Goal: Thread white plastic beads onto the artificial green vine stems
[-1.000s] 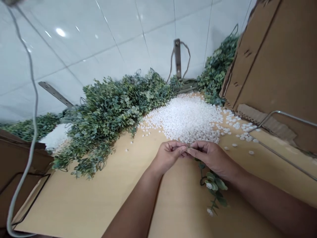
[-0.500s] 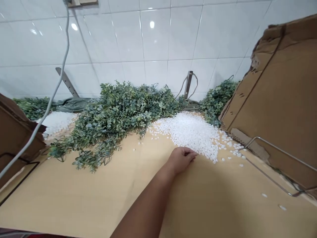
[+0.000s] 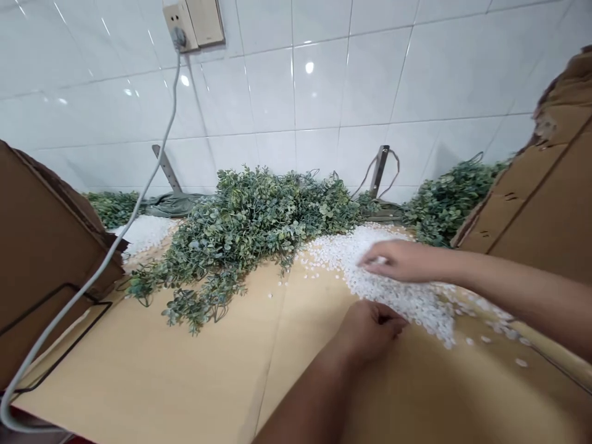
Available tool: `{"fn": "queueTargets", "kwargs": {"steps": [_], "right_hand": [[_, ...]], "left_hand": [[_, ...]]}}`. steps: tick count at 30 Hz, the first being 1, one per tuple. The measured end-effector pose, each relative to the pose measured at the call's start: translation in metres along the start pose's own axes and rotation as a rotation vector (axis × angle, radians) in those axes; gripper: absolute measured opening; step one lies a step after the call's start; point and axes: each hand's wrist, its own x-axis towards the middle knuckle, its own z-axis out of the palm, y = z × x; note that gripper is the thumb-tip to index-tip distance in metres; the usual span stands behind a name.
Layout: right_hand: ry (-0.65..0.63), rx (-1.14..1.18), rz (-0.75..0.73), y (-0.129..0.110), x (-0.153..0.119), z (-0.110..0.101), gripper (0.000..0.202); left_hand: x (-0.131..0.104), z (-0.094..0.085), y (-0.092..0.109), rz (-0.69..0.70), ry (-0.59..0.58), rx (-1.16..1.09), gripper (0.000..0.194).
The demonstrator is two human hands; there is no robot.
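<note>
A heap of small white plastic pieces (image 3: 411,305) spreads over the tan tabletop, with strays at its edges. My left hand (image 3: 370,327) rests on the table by the near edge of the heap, thumb and fingers pinched together; whatever is between them is hidden. Coming in from the right, my right hand (image 3: 393,260) is over the heap, its tips down among the white pieces. Its thumb and forefinger are curled toward each other and slightly blurred, so what they grip does not show. Behind the heap lies a bundle of artificial green leaf sprigs (image 3: 263,216).
Torn cardboard boxes stand at the left (image 3: 50,234) and right (image 3: 546,191). A grey cable (image 3: 152,172) hangs from a wall socket (image 3: 180,28) across the left side. More leaf sprigs (image 3: 453,200) lie at the back right, and another white heap (image 3: 148,233) at the back left.
My right hand has come in from the right onto the white heap. My left hand keeps its pinch beside the heap. The view has shifted left and slightly upward.
</note>
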Motion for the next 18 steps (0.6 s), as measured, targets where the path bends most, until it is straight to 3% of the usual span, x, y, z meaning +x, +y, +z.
{"fn": "queueTargets", "kwargs": {"steps": [2, 4, 7, 11, 18], "right_hand": [[-0.105, -0.015, 0.018, -0.003, 0.062, 0.010, 0.019], [-0.125, 0.001, 0.045, -0.007, 0.112, 0.026, 0.022], [-0.091, 0.005, 0.119, -0.007, 0.155, 0.052, 0.029], [-0.098, 0.011, 0.188, -0.001, 0.164, 0.065, 0.024], [0.193, 0.099, 0.117, -0.007, 0.150, 0.006, 0.024]], "left_hand": [[0.001, 0.001, -0.003, 0.013, -0.002, -0.023, 0.025], [0.001, 0.002, -0.005, -0.022, -0.013, -0.056, 0.025], [0.000, 0.004, -0.004, -0.038, -0.051, -0.107, 0.025], [0.000, 0.004, -0.001, -0.045, -0.041, -0.163, 0.025], [0.002, 0.000, -0.003, -0.033, 0.017, -0.135, 0.021]]}}
